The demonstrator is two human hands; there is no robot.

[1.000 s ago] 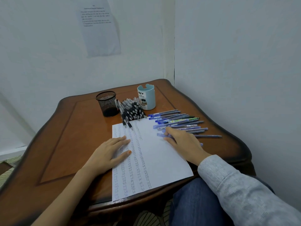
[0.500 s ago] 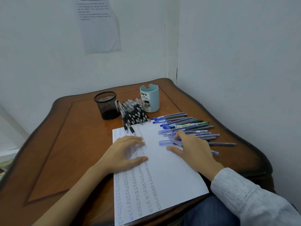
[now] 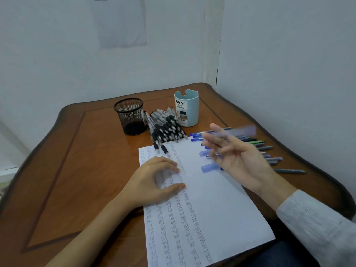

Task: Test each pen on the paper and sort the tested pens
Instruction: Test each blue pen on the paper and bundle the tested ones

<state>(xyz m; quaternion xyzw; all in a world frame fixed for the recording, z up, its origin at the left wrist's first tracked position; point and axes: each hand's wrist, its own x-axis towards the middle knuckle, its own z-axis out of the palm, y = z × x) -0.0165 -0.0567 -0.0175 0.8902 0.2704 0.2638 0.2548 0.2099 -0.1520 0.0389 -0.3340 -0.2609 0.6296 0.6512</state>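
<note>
We see the left hand (image 3: 154, 180) resting on the paper (image 3: 212, 209), fingers loosely bent, holding nothing. The sheet, lower centre, carries columns of small blue test marks. Above it stand a mesh cup (image 3: 129, 116), a heap of black-gripped pens (image 3: 165, 128) and a pale blue organizer (image 3: 187, 110). Centre right, the right hand (image 3: 240, 160) is lifted, fingers spread; a blurred blue pen (image 3: 244, 131) crosses its fingertips, and we cannot tell whether they pinch it. Blue pens (image 3: 269, 158) lie fanned beneath.
</note>
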